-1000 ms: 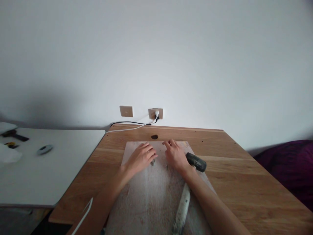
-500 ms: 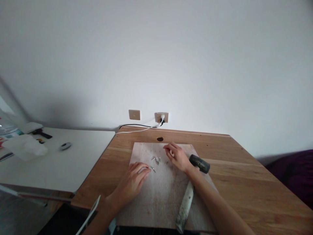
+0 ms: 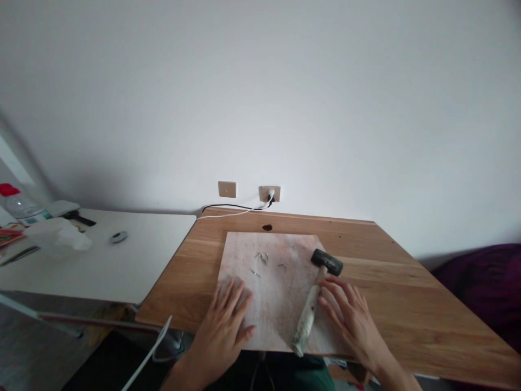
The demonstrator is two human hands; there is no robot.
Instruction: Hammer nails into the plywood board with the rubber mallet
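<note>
Flanking a black-headed mallet (image 3: 310, 310) (its whitish handle (image 3: 304, 328) grimy), both hands (image 3: 223, 327) (image 3: 350, 317) have fingers spread.

No readable lettering anywhere, not one word, brand or number! Over at far left, red-capped bottle (image 3: 20, 206) wears blue-green label (image 3: 38, 216), printing too small and blurred to make out. Just below, red packet (image 3: 10, 235) cut off by picture edge, pale and yellowish patches on it, any wording lost in blur. Up on wall, left beige plate (image 3: 227, 189) shows faint mark near middle, too small to tell what.
</note>
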